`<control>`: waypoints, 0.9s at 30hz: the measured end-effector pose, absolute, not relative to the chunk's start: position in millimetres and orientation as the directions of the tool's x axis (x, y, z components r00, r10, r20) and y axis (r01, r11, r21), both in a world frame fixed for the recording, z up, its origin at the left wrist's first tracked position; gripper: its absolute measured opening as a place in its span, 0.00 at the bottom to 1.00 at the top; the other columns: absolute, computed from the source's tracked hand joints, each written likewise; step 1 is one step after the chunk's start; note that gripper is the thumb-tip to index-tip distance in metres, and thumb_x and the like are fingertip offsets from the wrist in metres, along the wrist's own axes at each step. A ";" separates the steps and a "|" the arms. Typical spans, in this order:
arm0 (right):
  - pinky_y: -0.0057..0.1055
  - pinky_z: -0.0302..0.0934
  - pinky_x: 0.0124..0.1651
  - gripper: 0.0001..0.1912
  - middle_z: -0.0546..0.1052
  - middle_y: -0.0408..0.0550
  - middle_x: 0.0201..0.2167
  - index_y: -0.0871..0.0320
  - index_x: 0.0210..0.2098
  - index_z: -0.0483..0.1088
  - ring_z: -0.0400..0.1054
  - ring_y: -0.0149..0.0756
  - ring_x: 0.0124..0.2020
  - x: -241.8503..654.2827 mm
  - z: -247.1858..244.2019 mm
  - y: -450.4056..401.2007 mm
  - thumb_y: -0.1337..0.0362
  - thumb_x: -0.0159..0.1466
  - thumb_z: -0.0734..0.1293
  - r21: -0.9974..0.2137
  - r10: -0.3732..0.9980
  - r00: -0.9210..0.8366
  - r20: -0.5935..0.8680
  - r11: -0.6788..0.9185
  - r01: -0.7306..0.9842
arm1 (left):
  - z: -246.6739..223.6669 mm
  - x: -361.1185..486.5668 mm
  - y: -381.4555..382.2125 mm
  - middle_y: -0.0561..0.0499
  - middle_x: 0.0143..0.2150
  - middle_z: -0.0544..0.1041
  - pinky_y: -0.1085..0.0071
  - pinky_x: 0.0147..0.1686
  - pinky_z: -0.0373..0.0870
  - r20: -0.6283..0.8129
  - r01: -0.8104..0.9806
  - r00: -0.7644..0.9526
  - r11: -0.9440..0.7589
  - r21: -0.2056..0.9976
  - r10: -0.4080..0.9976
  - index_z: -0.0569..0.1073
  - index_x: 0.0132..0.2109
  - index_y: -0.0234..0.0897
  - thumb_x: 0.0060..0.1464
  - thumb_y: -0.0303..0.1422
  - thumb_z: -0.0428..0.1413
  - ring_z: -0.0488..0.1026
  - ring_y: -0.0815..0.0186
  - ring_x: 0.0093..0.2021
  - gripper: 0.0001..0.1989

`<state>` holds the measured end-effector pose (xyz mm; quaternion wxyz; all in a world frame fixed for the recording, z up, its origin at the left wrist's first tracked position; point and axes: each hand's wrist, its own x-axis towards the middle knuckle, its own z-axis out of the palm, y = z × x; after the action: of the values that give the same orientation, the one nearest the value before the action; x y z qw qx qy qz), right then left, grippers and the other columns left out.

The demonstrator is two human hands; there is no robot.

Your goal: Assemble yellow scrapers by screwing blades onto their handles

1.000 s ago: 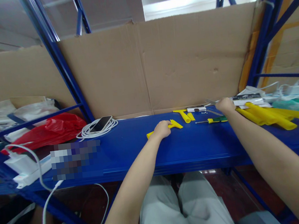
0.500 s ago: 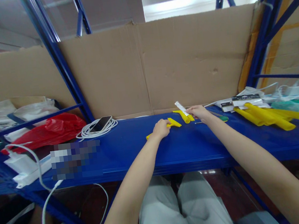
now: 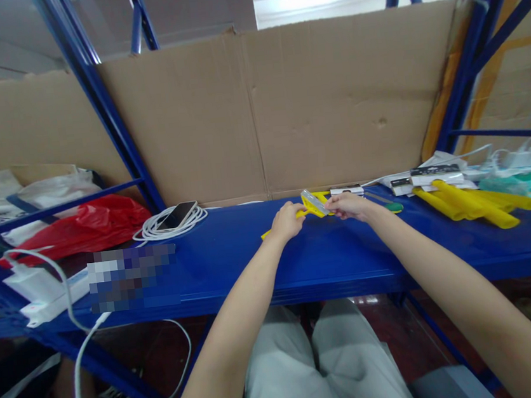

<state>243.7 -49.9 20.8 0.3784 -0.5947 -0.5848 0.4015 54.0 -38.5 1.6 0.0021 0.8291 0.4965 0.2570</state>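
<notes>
Near the back middle of the blue shelf, my left hand (image 3: 288,221) is closed round a yellow tool (image 3: 266,234), whose ends show on both sides of the fist. My right hand (image 3: 347,205) pinches a clear and silvery strip (image 3: 314,203), which lies over the tool's right end. Another yellow piece (image 3: 323,196) shows just behind the strip. A small white box (image 3: 347,190) lies behind my right hand. Right of my wrist is a tool with a green handle (image 3: 394,207).
Yellow pieces (image 3: 479,200), a black-and-white box (image 3: 435,171) and a green bag (image 3: 523,184) are at the right. A phone (image 3: 178,214) rests on a coiled white cable (image 3: 147,231) at the left, near a red bag (image 3: 84,227) and a power strip (image 3: 59,302). Cardboard (image 3: 331,102) stands behind.
My right hand has moved left with the strip, bringing it onto the right end of the yellow tool. The small white box behind that hand now shows. My left hand has barely moved.
</notes>
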 end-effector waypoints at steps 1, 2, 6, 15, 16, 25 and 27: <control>0.20 0.45 0.18 0.08 0.60 0.36 0.12 0.60 0.22 0.63 0.52 0.20 0.14 243.4 21.1 -51.1 0.71 0.57 0.64 -0.913 0.999 -0.004 -0.031 -0.027 0.407 | 1.8 54.3 -38.6 0.48 0.46 0.72 0.69 0.50 0.65 0.425 0.820 0.375 -0.509 0.262 0.824 0.75 0.50 0.41 0.55 0.30 0.54 0.71 0.63 0.48 0.15; 0.20 0.45 0.18 0.09 0.60 0.36 0.12 0.60 0.21 0.63 0.52 0.20 0.14 243.2 21.3 -52.2 0.71 0.57 0.64 -0.905 1.000 -0.003 -0.028 -0.024 0.424 | 2.1 54.5 -38.6 0.47 0.46 0.72 0.69 0.50 0.65 0.425 0.818 0.376 -0.510 0.265 0.824 0.75 0.50 0.41 0.55 0.30 0.54 0.71 0.63 0.48 0.15; 0.20 0.45 0.17 0.11 0.61 0.38 0.11 0.60 0.19 0.62 0.54 0.21 0.14 243.9 20.2 -52.4 0.69 0.55 0.66 -0.876 1.000 -0.029 -0.011 0.004 0.483 | 2.7 54.8 -38.9 0.48 0.46 0.72 0.70 0.50 0.64 0.429 0.811 0.373 -0.513 0.281 0.823 0.75 0.50 0.41 0.55 0.29 0.55 0.70 0.63 0.48 0.15; 0.21 0.45 0.17 0.13 0.60 0.37 0.11 0.59 0.19 0.62 0.51 0.21 0.13 244.6 18.5 -48.4 0.65 0.57 0.67 -0.874 0.998 -0.063 -0.024 0.010 0.485 | 2.5 56.3 -38.8 0.49 0.46 0.71 0.71 0.50 0.64 0.438 0.792 0.400 -0.544 0.277 0.805 0.74 0.50 0.41 0.55 0.28 0.55 0.70 0.64 0.48 0.16; 0.21 0.45 0.17 0.13 0.60 0.37 0.10 0.60 0.20 0.62 0.51 0.21 0.12 244.4 18.5 -48.5 0.65 0.58 0.66 -0.876 0.997 -0.071 -0.028 0.010 0.482 | 2.3 56.5 -38.6 0.49 0.46 0.71 0.71 0.50 0.64 0.437 0.789 0.404 -0.548 0.277 0.803 0.74 0.51 0.42 0.55 0.28 0.55 0.70 0.64 0.48 0.16; 0.21 0.42 0.16 0.13 0.59 0.36 0.10 0.60 0.21 0.64 0.50 0.20 0.12 240.5 19.8 -54.1 0.62 0.57 0.69 -0.876 0.998 -0.055 -0.004 0.023 0.481 | 1.5 56.7 -38.2 0.48 0.47 0.71 0.70 0.51 0.64 0.440 0.781 0.406 -0.554 0.288 0.801 0.74 0.50 0.41 0.55 0.28 0.55 0.70 0.64 0.48 0.15; 0.21 0.43 0.16 0.13 0.58 0.36 0.09 0.60 0.21 0.63 0.50 0.20 0.12 240.3 20.1 -53.9 0.64 0.59 0.67 -0.877 1.000 -0.027 -0.005 0.008 0.480 | 2.2 56.8 -39.0 0.48 0.47 0.71 0.70 0.51 0.64 0.441 0.783 0.401 -0.550 0.289 0.803 0.74 0.50 0.41 0.55 0.29 0.55 0.70 0.64 0.49 0.15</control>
<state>240.3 -53.9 20.1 0.3542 -0.6011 -0.6155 0.3667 56.8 -39.0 2.2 0.0177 0.8369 0.4738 0.2734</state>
